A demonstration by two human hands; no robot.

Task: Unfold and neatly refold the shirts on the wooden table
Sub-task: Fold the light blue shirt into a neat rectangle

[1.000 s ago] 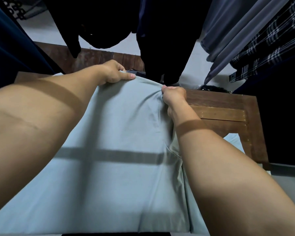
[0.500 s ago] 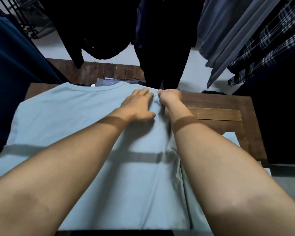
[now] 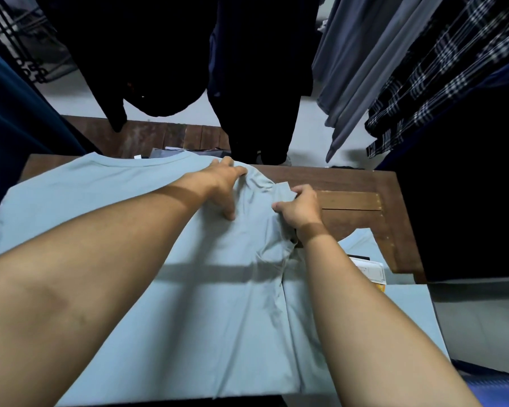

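A pale blue-grey T-shirt (image 3: 106,207) lies spread on the wooden table (image 3: 350,183), collar at the far edge. My left hand (image 3: 222,186) presses flat on the shirt's right shoulder, fingers straight. Just to its right, my right hand (image 3: 299,205) pinches the bunched right sleeve (image 3: 265,186), which it pulls out to the right. The shirt's body runs down toward me and is partly folded along its right side.
Dark garments (image 3: 256,83) hang above the table's far edge, grey and plaid ones (image 3: 423,83) to the right, a navy one (image 3: 9,121) at left. A second pale cloth (image 3: 406,301) and a small box (image 3: 370,271) lie at the right. Folded items (image 3: 171,152) sit beyond the collar.
The shirt went from held up to laid flat. My left hand shifted to the right shoulder and flattened. My right hand moved right, drawing the sleeve out.
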